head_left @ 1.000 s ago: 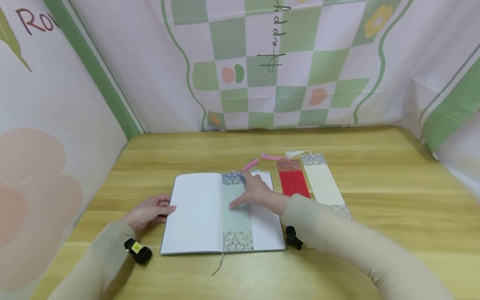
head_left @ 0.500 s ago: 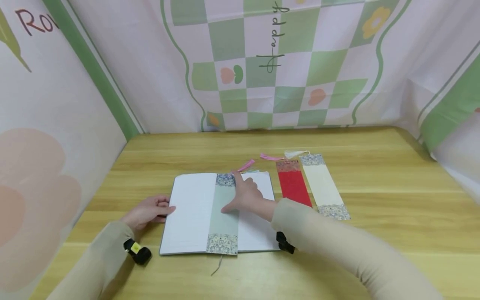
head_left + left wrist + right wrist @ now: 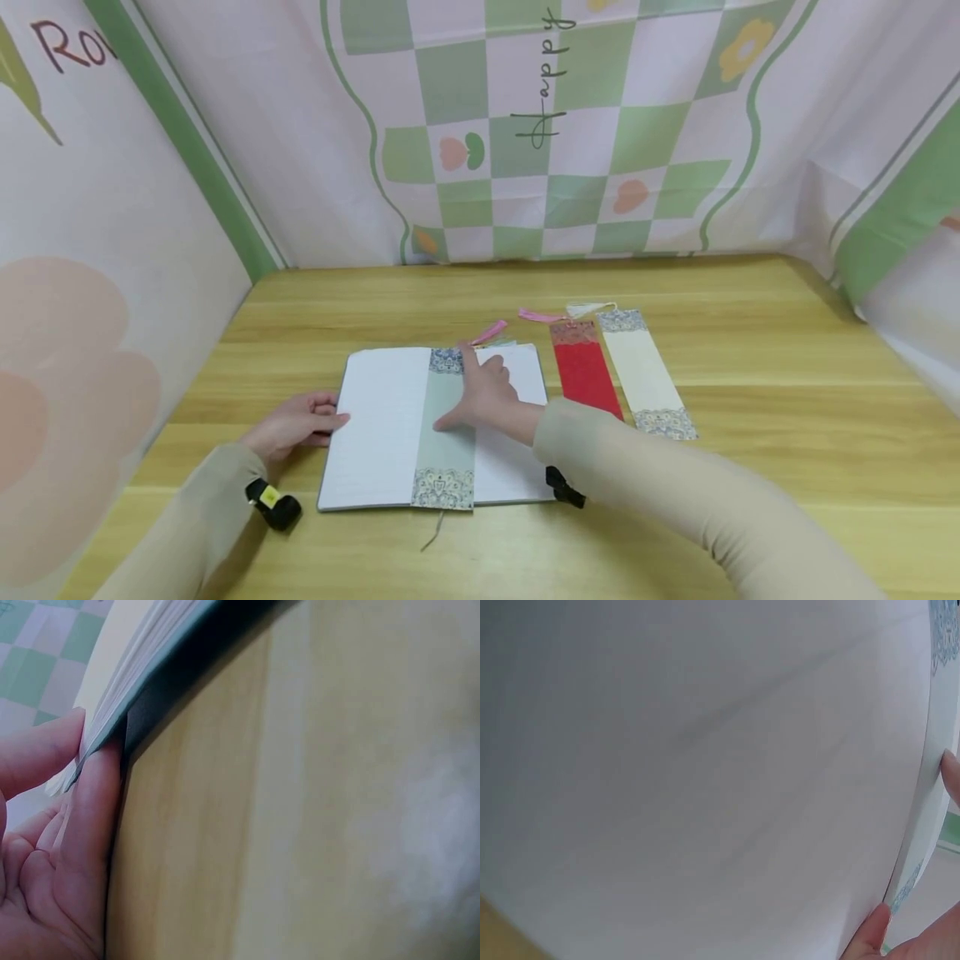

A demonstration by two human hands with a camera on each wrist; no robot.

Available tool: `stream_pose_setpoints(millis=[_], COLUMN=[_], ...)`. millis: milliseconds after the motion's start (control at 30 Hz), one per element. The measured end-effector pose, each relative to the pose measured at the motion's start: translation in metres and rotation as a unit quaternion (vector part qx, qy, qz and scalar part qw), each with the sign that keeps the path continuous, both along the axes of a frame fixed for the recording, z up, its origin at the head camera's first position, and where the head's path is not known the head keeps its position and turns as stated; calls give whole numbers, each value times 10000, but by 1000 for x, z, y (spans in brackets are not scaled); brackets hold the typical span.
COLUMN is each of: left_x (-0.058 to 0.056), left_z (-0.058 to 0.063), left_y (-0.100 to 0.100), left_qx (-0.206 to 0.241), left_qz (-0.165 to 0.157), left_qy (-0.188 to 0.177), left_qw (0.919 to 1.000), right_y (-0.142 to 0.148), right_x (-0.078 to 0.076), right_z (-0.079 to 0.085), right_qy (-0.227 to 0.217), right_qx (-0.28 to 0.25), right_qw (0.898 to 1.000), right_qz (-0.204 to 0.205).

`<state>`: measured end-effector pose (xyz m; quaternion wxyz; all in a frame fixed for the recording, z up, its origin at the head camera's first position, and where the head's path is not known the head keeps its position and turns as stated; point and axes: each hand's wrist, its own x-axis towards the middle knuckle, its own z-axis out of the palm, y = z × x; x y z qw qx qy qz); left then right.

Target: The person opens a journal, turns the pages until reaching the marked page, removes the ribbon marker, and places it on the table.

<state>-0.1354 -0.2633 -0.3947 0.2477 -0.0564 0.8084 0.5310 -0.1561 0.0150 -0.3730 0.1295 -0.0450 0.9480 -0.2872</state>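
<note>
An open notebook (image 3: pixel 375 442) with pale pages lies on the table. My left hand (image 3: pixel 296 423) holds its left edge, and in the left wrist view the thumb (image 3: pixel 45 754) is on the pages with a finger (image 3: pixel 90 817) under the cover. A pale grey-green bookmark (image 3: pixel 444 454) with patterned ends lies lengthwise over the notebook's middle, its lower end slightly past the bottom edge. My right hand (image 3: pixel 487 396) rests on this bookmark, thumb and index finger spread apart. In the right wrist view the bookmark (image 3: pixel 930 780) shows at the far right beside the fingertips. The notebook's gutter is hidden.
A red bookmark (image 3: pixel 587 375) and a cream bookmark (image 3: pixel 645 367) lie right of the notebook, the red one partly under the right sleeve. Pink tassels (image 3: pixel 540 316) and a white tassel (image 3: pixel 588 309) lie behind. A grey ribbon (image 3: pixel 432 533) sticks out below the notebook. A patterned curtain (image 3: pixel 510 200) stands behind the table.
My right hand has slid the grey-green bookmark leftward from the right page to the notebook's middle, its lower end now past the bottom edge. The left hand keeps its hold.
</note>
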Motion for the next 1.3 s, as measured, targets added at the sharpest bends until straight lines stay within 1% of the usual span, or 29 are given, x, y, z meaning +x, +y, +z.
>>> stream_pose_setpoints(millis=[200,333,600,767,833,933,1033,1167,1300], left_x=[0,-1,-2,-1,0,1,2,2,2], left_z=[2,2,4,5,5,4,2,0,1], left_y=[-1,-2,-2,-1,-1,0,1,1,2], left_qx=[2,-26,-57,-6,19,23,7,-23,-45], left_qz=[-20,-35,-16,-134,-134,-91,-41,3,8], left_qy=[48,55,35,75,99,110,63,33,47], left_qw=[10000,10000,10000,9999,9999,9999,10000,10000,10000], right_y=[-8,-12,-12,-4,0,8,15,23,32], right_x=[5,7,5,1,-1,-4,-8,-11,-14], right_z=[1,2,4,5,3,0,-6,-11,-8], right_qy=[50,40,74,97,111,39,-204,-536,-822], right_qx=[324,330,-78,-589,-970,-1598,-2156,-2592,-2881], right_qw=[9993,9993,9997,9975,9944,9866,9762,9643,9541], right_qz=[173,178,207,378,411,332,145,37,42])
